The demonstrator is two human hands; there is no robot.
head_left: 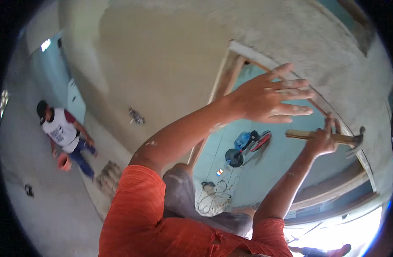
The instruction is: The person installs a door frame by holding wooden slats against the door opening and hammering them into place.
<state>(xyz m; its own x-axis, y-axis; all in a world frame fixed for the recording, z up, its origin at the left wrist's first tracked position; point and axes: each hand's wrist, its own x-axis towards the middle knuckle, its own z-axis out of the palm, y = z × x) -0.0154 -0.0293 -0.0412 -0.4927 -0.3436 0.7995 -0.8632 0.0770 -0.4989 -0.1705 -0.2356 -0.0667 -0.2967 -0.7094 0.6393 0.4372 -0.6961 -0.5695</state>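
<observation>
My left hand (pixel 276 96) is stretched out with its fingers spread, whitish dust on the fingertips, and nothing in it. It lies across the upper edge of a wooden frame (pixel 236 70) set in a plastered wall; whether the palm touches the frame cannot be told. Lower and to the right, my right hand (pixel 326 140) is closed around the wooden handle of a claw hammer (pixel 300 134). The hammer lies nearly level in the view, its metal head pointing right, close to the frame's pale edge strip (pixel 366 165).
Through the frame, a floor fan (pixel 234 157), a blue bag (pixel 242 139), a red-and-black shoe (pixel 261 140) and tangled cables (pixel 216 199) show far below. At left, a person (pixel 63 128) in a white vest carries an orange bucket (pixel 64 162). Stacked grey bags (pixel 109 176) lie nearby.
</observation>
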